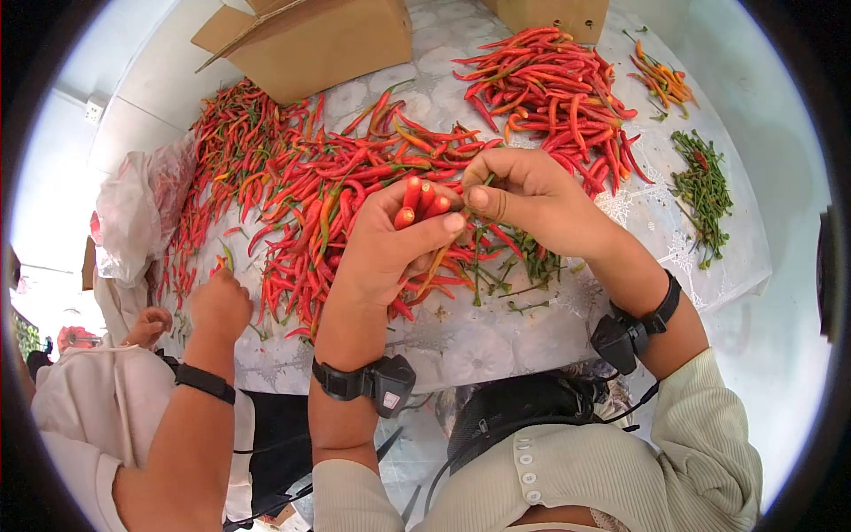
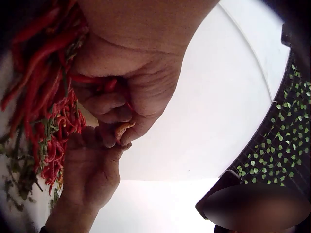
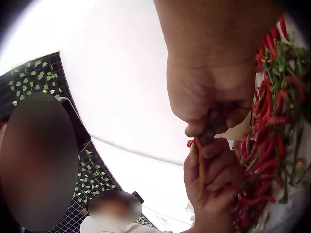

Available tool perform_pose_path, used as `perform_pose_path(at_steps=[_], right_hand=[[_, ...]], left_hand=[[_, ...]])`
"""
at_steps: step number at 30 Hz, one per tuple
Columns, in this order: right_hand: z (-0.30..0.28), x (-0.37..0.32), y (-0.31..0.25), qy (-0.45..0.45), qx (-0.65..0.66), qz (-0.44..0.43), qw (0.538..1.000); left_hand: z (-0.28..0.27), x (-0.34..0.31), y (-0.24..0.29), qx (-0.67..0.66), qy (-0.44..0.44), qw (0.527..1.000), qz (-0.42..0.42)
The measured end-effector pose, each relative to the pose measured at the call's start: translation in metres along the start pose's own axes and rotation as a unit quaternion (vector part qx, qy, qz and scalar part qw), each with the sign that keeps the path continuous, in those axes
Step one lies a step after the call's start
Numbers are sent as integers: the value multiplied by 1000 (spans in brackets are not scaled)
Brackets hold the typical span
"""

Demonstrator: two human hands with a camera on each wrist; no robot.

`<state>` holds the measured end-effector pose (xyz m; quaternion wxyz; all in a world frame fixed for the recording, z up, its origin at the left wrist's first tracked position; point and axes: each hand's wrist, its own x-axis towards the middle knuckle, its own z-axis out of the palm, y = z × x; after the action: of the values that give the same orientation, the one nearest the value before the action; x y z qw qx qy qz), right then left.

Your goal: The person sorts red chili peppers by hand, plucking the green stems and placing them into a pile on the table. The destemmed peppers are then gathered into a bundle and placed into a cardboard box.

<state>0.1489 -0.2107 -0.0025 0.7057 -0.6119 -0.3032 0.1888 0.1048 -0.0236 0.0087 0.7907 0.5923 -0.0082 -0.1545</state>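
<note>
My left hand [image 1: 368, 257] grips several red chillies [image 1: 412, 193], their blunt ends poking up between thumb and fingers. Below that hand an orange chilli [image 1: 435, 264] slants down, and in the right wrist view an orange-red chilli [image 3: 201, 167] lies along its fingers. My right hand [image 1: 545, 204] meets the left fingertips and pinches a green chilli stem [image 1: 488, 180] between thumb and forefinger. Under both hands spreads a loose heap of red chillies [image 1: 310, 208], some with green stems. Plucked green stems [image 1: 541, 264] lie beneath the right wrist.
Another red chilli pile [image 1: 567, 97] is at the back right, beside a few orange chillies [image 1: 660, 78] and a heap of green stems [image 1: 702, 191]. Cardboard boxes [image 1: 328, 49] stand behind. At left are a plastic bag [image 1: 142, 208] and another person's hand [image 1: 220, 306].
</note>
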Motion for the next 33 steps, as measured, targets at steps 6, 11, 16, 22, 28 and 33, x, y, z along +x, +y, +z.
perform_pose_path(at_steps=[6, 11, 16, 22, 28, 33], right_hand=[[2, 0, 3, -8, 70, 21, 997], [3, 2, 10, -4, 130, 35, 991], [0, 1, 3, 51, 200, 61, 977], [-7, -1, -2, 40, 84, 41, 995], [2, -3, 3, -6, -66, -48, 997], [5, 1, 10, -6, 46, -44, 998]], left_hand=[[-2, 0, -1, -1, 3, 1000, -8], [-2, 0, -3, 3, 1, 1000, 4], [-4, 1, -3, -19, -12, 1000, 17], [1, 1, -1, -28, 29, 999, 22], [-2, 4, -7, -23, 32, 998, 58], [1, 2, -2, -53, 35, 997, 32]])
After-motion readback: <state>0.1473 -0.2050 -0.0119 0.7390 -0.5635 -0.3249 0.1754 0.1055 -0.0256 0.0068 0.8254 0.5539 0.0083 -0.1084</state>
